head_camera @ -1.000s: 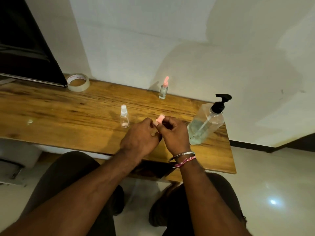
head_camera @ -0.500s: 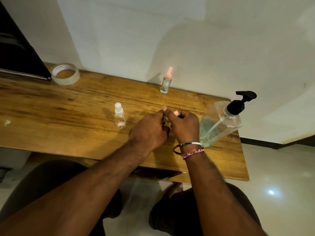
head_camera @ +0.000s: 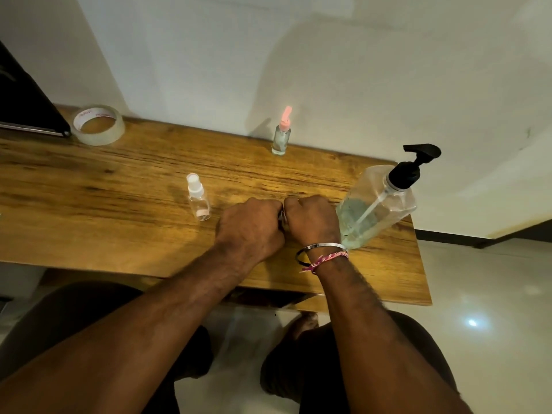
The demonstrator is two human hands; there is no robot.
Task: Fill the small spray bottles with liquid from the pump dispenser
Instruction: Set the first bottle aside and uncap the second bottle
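Whatever the left hand (head_camera: 249, 227) and right hand (head_camera: 312, 219) clasp stays hidden (fists closed).

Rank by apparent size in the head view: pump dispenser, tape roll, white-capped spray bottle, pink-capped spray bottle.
1. pump dispenser
2. tape roll
3-4. white-capped spray bottle and pink-capped spray bottle: alike; the pink one stands farther away, so no ranking.

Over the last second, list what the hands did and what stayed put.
The pink cap that stuck out above the fingers a second ago is now fully hidden: the left hand and right hand have closed into fists pressed together, lower toward the table. What they grip cannot be seen. The white-capped bottle, pink-capped bottle, pump dispenser and tape roll stayed put.
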